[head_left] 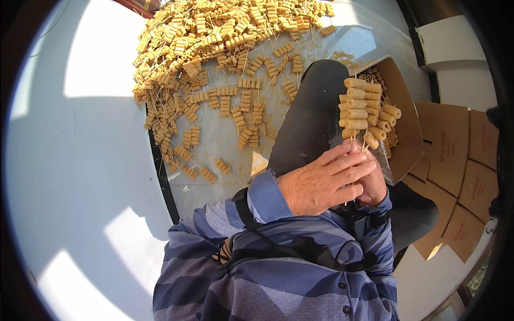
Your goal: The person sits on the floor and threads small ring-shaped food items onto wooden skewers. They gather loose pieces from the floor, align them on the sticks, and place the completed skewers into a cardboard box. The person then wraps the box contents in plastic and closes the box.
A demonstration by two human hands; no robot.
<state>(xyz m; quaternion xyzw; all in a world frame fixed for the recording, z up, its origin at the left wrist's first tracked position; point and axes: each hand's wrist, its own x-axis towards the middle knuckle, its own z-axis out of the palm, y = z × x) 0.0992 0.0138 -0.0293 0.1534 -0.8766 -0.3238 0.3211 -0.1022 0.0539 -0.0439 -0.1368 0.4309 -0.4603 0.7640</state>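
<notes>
A bunch of skewers [356, 109] stands up in front of me, each thin stick threaded with short, tan, hollow food rolls. My right hand [376, 184] is closed around the lower ends of the sticks, partly hidden behind the other hand. From the left, my left hand [321, 182] reaches across with its fingers bent over the sticks just below the rolls, and its fingertips touch the right hand. Right behind the bunch, an open cardboard box [408, 117] holds many loose rolls of the same kind.
A big heap of finished skewers [214, 32] covers the table [214, 190] ahead and to the left, with stray ones toward its near edge. My dark-trousered knee [316, 101] rises beside the box. Flattened brown cartons [450, 144] lie at the right.
</notes>
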